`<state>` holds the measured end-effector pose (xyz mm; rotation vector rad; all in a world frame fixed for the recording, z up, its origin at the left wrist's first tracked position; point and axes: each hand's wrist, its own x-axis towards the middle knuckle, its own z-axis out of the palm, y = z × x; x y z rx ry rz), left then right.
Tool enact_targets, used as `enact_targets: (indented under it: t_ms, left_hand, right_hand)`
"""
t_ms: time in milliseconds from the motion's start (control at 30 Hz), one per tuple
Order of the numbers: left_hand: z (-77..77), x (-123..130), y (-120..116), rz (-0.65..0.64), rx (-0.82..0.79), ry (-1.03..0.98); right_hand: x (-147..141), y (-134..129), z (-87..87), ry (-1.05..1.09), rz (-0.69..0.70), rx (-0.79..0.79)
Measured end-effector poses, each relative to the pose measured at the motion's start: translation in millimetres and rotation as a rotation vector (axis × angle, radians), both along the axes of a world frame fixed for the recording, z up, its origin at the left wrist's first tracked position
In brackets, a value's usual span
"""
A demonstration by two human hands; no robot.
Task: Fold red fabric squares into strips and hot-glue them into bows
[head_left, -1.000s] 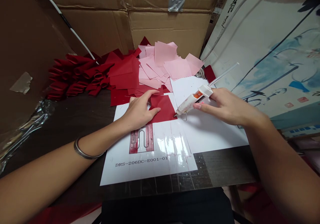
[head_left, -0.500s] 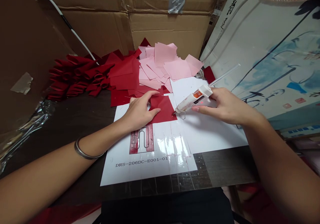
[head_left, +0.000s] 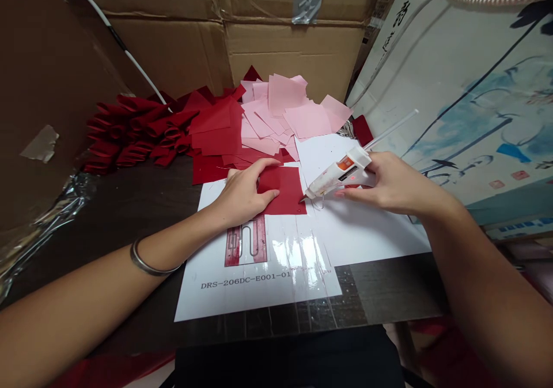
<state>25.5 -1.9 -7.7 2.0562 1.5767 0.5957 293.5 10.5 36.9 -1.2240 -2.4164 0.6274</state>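
Left hand arched, fingers apart on red square, right hand curled round tilted glue gun

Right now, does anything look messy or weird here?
Yes: beyond the left hand, thin pink square sheets lie heaped askew, corners pointing every way, and a ragged pale patch, maybe a tear, marks the left brown panel.

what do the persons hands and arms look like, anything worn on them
The left hand and right hand are ungloved, and no sleeves show. A smooth, silvery-grey bangle circles the left wrist area; none shows on the right.
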Motion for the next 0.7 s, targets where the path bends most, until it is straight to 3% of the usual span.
enact_targets:
  t_ms: [500,700]
  left_hand:
    - [1.5,2.1,-0.2,-0.002,0.016,-0.001]
    - [2.2,2.0,-0.9,0.02,-0.001,0.003]
  right_hand:
    - [0.6,-0.7,-1.4,-0.074,-0.015,-0.026]
    - [0.6,0.4,-3.9,0.04,-0.148,0.023]
